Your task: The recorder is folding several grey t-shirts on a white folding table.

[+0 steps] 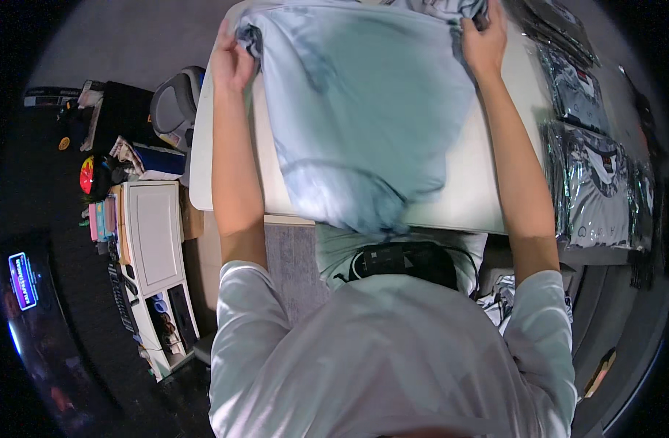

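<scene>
A pale blue-green shirt (378,95) is stretched between my two hands over a white table (473,190). My left hand (234,62) grips its far left part, where darker patterned cloth bunches at the fingers. On the far right, my right hand (486,44) pinches the other side, next to more bunched grey cloth. The shirt's near end is blurred and crumpled, reaching the table's front edge close to my body.
Several clear plastic bags with folded grey patterned shirts (597,190) lie to the right of the table. A white cabinet (153,233) stands at the left, with a grey chair (175,106) beyond it. A lit screen (23,281) glows at the far left.
</scene>
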{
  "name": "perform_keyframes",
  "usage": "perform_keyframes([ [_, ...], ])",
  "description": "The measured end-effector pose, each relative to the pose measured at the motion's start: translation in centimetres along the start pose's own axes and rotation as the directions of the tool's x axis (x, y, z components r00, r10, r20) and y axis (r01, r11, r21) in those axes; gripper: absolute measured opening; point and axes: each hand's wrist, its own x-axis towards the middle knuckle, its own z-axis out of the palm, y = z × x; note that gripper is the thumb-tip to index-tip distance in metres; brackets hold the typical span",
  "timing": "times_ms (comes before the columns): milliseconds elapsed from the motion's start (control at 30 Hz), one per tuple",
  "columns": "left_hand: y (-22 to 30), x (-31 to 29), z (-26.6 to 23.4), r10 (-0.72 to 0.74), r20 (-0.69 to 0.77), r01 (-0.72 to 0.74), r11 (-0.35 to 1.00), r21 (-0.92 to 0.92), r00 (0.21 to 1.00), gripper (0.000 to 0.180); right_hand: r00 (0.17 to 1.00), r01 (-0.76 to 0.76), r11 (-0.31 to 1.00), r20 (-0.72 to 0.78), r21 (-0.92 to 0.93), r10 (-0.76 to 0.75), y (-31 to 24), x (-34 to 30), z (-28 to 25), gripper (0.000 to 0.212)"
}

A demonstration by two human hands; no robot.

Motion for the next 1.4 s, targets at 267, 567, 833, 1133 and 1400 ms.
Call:
perform_keyframes([
  [267,-1.0,-3.5,4.6,0.405,0.287,-0.385,0.185,0.904,0.868,0.037,0.984,0.055,0.985,0.175,-0.162,-0.026,-1.2,-0.9,-0.2,0.050],
  [567,-4.9,-11.7,12.2,-0.453,0.598,-0.738,-0.249,0.627,0.661,0.075,0.868,0.308,0.841,0.493,-0.445,-0.058,3.4,-2.2,0.1,0.041],
  [833,-2.9,-5.6,8.2,-0.143,0.460,-0.449,0.106,0.887,0.876,0.032,0.952,0.157,0.938,0.299,-0.310,-0.061,3.8,-0.3,-0.5,0.023],
  [1133,-0.3,-5.5,9.5,0.688,0.394,-0.413,-0.148,0.899,0.610,0.045,0.909,0.370,0.917,0.266,-0.152,-0.322,-1.2,-1.5,0.0,0.035],
  [1400,-7.0,-11.8,17.4,-0.047,0.582,-0.548,0.283,0.787,0.811,0.033,0.864,0.077,0.989,0.504,-0.126,-0.003,-2.3,-3.6,1.9,0.051],
])
